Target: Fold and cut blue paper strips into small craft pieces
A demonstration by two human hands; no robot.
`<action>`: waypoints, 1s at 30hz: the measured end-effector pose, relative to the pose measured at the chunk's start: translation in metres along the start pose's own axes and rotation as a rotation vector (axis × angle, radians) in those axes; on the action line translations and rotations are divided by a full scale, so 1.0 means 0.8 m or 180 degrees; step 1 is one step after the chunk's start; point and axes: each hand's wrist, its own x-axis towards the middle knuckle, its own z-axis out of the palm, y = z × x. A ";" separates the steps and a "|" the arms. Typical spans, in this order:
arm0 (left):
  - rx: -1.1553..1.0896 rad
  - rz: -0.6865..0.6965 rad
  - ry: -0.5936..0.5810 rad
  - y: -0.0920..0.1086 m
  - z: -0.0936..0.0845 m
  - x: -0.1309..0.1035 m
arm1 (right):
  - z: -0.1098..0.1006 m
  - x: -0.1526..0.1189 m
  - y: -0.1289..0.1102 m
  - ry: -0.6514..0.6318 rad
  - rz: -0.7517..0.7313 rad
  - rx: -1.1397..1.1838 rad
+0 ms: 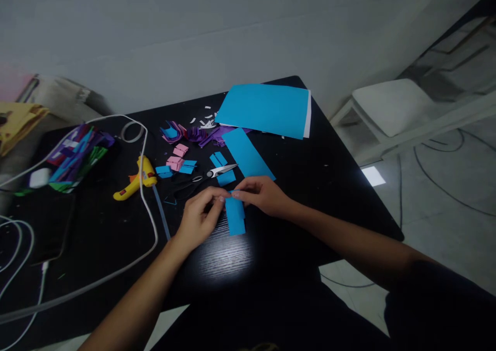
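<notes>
Dark markings on the yellow glue gun (148,168) are too small to read. On the black worktop (333,186), bare surface spreads between the right forearm (337,230) and the right edge. Nearer the near edge than the far one, the left hand (199,217) and right hand (267,195) pinch the top of a blue paper strip (234,218) in narrow fingertip grips. It hangs plain-coloured, its right side slightly stepped; scissors (211,174) lie just beyond.

From close above, the head-worn camera faces forward and down over the black, wood-grained tabletop (318,175). Its wide view reaches the plain grey wall (174,57) beyond.
</notes>
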 end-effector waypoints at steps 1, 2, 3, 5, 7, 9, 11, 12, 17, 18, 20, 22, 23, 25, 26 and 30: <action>-0.0114 -0.0076 0.0026 0.001 0.001 0.000 | 0.000 0.000 0.001 0.0014 -0.0018 0.0038; -0.0285 -0.0162 0.0051 0.002 0.002 0.001 | 0.000 0.000 0.002 0.0043 -0.0056 0.0072; -0.0480 -0.0248 0.0068 0.003 0.003 0.001 | 0.001 0.000 0.003 0.0084 -0.0113 0.0087; -0.0794 -0.0424 0.0050 0.003 0.005 0.003 | 0.002 0.000 0.003 0.0190 -0.0250 0.0049; -0.0848 -0.0639 -0.0062 0.002 0.007 0.004 | 0.003 -0.001 0.002 0.0301 -0.0393 -0.0062; -0.0774 -0.0857 -0.0222 0.002 0.008 0.004 | 0.004 -0.003 0.001 0.0372 -0.0498 -0.0148; -0.0756 -0.0978 -0.0332 0.003 0.009 0.004 | 0.004 -0.003 -0.001 0.0393 -0.0561 -0.0160; -0.0773 -0.0992 -0.0353 0.005 0.009 0.004 | 0.004 -0.004 -0.001 0.0385 -0.0574 -0.0151; -0.0840 -0.0945 -0.0361 0.012 0.008 0.007 | 0.004 -0.004 -0.002 0.0291 -0.0516 -0.0184; -0.0839 -0.0936 -0.0382 0.013 0.007 0.007 | 0.004 -0.004 -0.003 0.0274 -0.0526 -0.0222; -0.0814 -0.0909 -0.0423 0.014 0.006 0.008 | 0.005 -0.004 -0.004 0.0255 -0.0563 -0.0328; -0.0766 -0.0875 -0.0453 0.014 0.006 0.007 | 0.004 -0.005 -0.005 0.0245 -0.0591 -0.0431; -0.0739 -0.0858 -0.0465 0.013 0.006 0.007 | 0.004 -0.005 -0.005 0.0242 -0.0588 -0.0469; -0.0688 -0.0833 -0.0492 0.012 0.006 0.006 | 0.004 -0.004 -0.005 0.0228 -0.0571 -0.0514; -0.0674 -0.0822 -0.0501 0.011 0.006 0.005 | 0.003 -0.004 -0.005 0.0223 -0.0564 -0.0520; -0.0673 -0.0802 -0.0488 0.009 0.007 0.004 | 0.002 -0.004 -0.004 0.0216 -0.0567 -0.0521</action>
